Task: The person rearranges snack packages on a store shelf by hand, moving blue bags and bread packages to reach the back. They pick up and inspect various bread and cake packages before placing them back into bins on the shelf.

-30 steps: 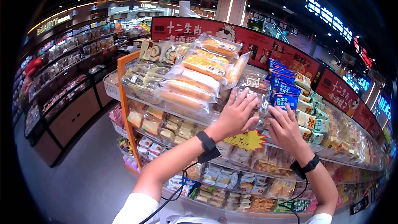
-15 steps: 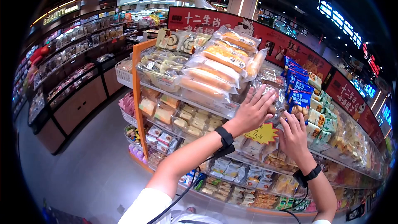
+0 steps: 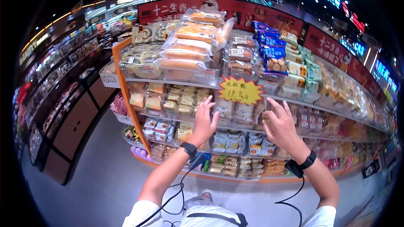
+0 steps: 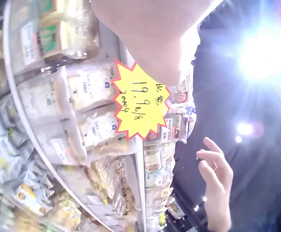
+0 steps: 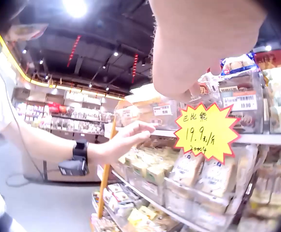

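My left hand [image 3: 205, 122] is raised in front of the middle shelves, its fingers spread and nothing held. My right hand [image 3: 281, 126] hovers to the right, fingers loosely bent, also holding nothing. Above and between them hangs a yellow starburst price sign [image 3: 240, 91] with a red edge and handwritten 19.9. Behind the sign, on the top shelf, are clear-wrapped dark brown cakes [image 3: 240, 53]. Blue snack packets [image 3: 273, 56] stand to their right, and long wrapped bread loaves [image 3: 185, 54] are stacked to their left. In the right wrist view my left hand [image 5: 123, 142] points toward the shelf.
The curved shelf unit has an orange end post [image 3: 123, 75] at left, with white baskets [image 3: 110, 77] beside it. Lower tiers hold several kinds of packaged bakery goods. A red banner [image 3: 176, 10] runs along the top. Across the grey floor [image 3: 99, 155] stands another display counter [image 3: 75, 138].
Both hands have drawn back and down from the dark cakes and blue packets on the top shelf to below the price sign. The head view has shifted; the goods look unmoved.
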### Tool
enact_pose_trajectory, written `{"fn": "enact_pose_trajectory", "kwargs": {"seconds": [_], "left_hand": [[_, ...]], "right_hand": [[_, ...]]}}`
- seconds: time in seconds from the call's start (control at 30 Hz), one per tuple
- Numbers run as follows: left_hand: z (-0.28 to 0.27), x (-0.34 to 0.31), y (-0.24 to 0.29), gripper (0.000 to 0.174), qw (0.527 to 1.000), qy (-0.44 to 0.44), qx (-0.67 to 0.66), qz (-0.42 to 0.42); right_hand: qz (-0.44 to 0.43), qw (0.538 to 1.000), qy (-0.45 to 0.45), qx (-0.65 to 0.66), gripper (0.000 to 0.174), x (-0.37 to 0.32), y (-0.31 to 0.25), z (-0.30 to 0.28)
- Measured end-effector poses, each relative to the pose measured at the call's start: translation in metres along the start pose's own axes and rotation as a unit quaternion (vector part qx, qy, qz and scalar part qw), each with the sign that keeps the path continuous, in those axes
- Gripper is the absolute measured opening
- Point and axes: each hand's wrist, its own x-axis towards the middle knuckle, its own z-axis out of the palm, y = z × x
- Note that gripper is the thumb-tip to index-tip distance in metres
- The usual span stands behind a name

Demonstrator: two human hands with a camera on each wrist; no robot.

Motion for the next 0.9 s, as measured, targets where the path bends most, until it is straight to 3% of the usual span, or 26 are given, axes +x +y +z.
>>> {"fn": "enact_pose_trajectory", "kwargs": {"seconds": [0.13,0.43,0.7,0.9], "left_hand": [[-0.002,-0.067,0.005,0.033,0.993,-0.04,-0.057,-0.091],[-0.03,-0.115,0.017,0.032,0.99,-0.096,-0.04,-0.09],[-0.046,-0.118,-0.005,0.034,0.991,-0.104,-0.019,-0.082],[-0.073,-0.092,-0.053,0.037,0.993,-0.086,0.004,-0.083]], "right_hand": [[0.096,0.993,-0.023,0.067,0.021,-0.06,-0.031,-0.002],[0.154,0.983,-0.057,0.078,0.022,-0.138,-0.068,-0.015],[0.157,0.984,-0.048,0.063,0.023,-0.119,-0.073,-0.01],[0.157,0.972,-0.052,0.169,0.026,-0.049,-0.088,0.053]]}}
